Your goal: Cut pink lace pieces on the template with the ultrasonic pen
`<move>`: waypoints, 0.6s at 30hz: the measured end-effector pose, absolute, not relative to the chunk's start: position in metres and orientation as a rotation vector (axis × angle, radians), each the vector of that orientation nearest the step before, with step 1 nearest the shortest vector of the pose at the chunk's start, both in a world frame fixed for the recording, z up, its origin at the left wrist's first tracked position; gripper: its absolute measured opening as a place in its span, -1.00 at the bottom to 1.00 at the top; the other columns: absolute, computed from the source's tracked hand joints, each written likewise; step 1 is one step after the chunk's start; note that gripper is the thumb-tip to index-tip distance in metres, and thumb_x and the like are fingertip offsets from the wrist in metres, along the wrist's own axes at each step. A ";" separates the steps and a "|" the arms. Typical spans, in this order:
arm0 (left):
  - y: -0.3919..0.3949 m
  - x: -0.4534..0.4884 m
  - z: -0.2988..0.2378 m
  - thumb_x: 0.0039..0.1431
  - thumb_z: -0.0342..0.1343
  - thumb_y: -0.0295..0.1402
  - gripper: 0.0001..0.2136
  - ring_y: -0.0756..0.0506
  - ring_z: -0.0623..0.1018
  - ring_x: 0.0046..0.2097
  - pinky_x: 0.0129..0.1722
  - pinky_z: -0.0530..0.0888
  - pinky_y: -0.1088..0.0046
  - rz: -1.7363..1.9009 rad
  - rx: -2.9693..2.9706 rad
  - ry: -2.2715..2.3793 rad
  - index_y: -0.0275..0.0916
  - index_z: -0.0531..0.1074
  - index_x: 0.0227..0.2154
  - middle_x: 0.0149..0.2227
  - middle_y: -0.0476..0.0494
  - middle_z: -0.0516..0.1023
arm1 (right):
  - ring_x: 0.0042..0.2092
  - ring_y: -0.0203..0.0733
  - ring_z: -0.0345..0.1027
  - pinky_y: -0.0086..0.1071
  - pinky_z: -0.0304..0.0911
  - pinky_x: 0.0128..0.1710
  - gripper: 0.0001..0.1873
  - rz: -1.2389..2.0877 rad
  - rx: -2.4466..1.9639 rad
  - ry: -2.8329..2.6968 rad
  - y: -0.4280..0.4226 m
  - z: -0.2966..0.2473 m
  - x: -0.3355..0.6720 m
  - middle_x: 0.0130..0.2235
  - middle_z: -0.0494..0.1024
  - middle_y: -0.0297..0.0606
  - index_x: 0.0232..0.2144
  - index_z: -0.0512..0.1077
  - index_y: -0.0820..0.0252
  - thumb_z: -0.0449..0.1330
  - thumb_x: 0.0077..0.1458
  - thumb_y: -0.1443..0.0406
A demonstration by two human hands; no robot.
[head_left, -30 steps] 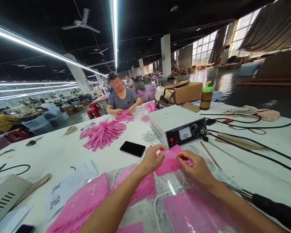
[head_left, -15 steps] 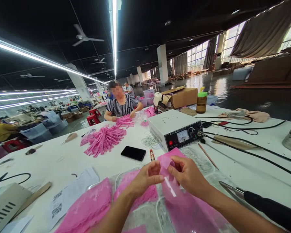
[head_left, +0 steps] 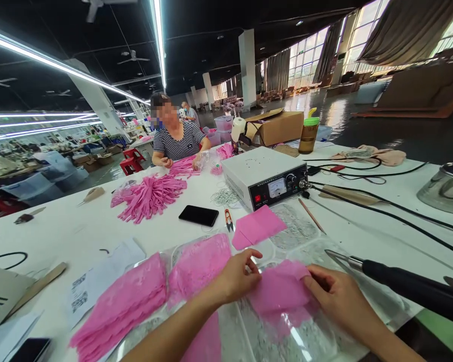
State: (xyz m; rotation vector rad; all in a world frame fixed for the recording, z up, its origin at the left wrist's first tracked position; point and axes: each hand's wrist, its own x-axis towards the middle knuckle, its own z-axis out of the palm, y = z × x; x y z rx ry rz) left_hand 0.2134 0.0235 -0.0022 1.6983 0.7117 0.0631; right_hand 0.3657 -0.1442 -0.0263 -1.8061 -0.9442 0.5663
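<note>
A sheer pink fabric piece [head_left: 281, 291] lies over the clear plastic tray, slightly rumpled. My right hand [head_left: 335, 294] pinches its upper right edge between thumb and fingers. At the left edge of this fabric is my left hand [head_left: 242, 274], its index finger and thumb apart and no hold visible. Just beyond, a flat pink piece [head_left: 259, 226] with a folded corner rests in front of the control box. Left of my hands are a pink stack [head_left: 130, 301] with wavy edges and another pink pile [head_left: 200, 264]; my left forearm crosses part of the latter.
A black-handled tool with a pointed metal tip [head_left: 400, 279] lies at right, its cable nearby. Behind are a control box [head_left: 264, 171], orange snips [head_left: 228, 220] and a phone [head_left: 199, 215]. A co-worker in a striped top [head_left: 179, 141] sits across, near pink strips [head_left: 154, 196].
My hands have come down and apart, and the pink fabric between them is now spread lower. My left hand has loosened. The flat pink piece by the control box is more exposed.
</note>
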 end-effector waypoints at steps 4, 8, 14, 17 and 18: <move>0.018 0.224 0.001 -0.10 0.12 -0.56 -0.53 0.06 0.34 -0.46 -0.41 0.28 0.54 0.023 1.788 0.705 -0.20 0.40 -0.04 -0.41 0.08 0.44 | -0.51 -0.20 0.19 -0.37 0.08 -0.51 -0.64 0.529 -1.883 -0.920 -0.157 -0.034 0.370 -0.59 0.36 -0.36 -0.61 0.37 0.11 0.07 0.06 0.04; 0.016 0.223 0.002 -0.11 0.11 -0.56 -0.50 0.06 0.39 -0.44 -0.41 0.34 0.55 0.000 1.839 0.701 -0.22 0.39 -0.01 -0.36 0.03 0.48 | -0.52 -0.15 0.25 -0.36 0.12 -0.55 -0.67 0.538 -1.879 -0.942 -0.161 -0.041 0.379 -0.60 0.38 -0.34 -0.61 0.40 0.08 0.11 0.04 0.04; 0.018 0.220 -0.002 -0.06 0.07 -0.56 -0.59 0.03 0.51 -0.38 -0.38 0.40 0.55 0.043 1.880 0.725 -0.24 0.42 -0.08 -0.31 -0.01 0.50 | -0.53 -0.14 0.28 -0.36 0.19 -0.58 -0.72 0.543 -1.856 -0.989 -0.164 -0.051 0.386 -0.59 0.42 -0.33 -0.57 0.48 0.06 0.15 0.01 0.06; 0.019 0.221 0.001 0.00 0.09 -0.51 -0.64 0.00 0.52 -0.35 -0.36 0.43 0.52 0.043 1.917 0.704 -0.24 0.43 -0.08 -0.28 -0.05 0.52 | -0.53 -0.14 0.27 -0.36 0.18 -0.59 -0.73 0.575 -1.825 -0.954 -0.162 -0.048 0.382 -0.60 0.42 -0.33 -0.59 0.47 0.06 0.16 -0.01 0.06; 0.018 0.220 0.004 0.01 0.09 -0.50 -0.65 -0.01 0.52 -0.34 -0.35 0.44 0.50 0.043 1.941 0.697 -0.24 0.44 -0.08 -0.28 -0.06 0.53 | -0.53 -0.14 0.27 -0.35 0.18 -0.59 -0.73 0.577 -1.815 -0.918 -0.162 -0.046 0.380 -0.59 0.43 -0.33 -0.58 0.47 0.06 0.16 -0.01 0.06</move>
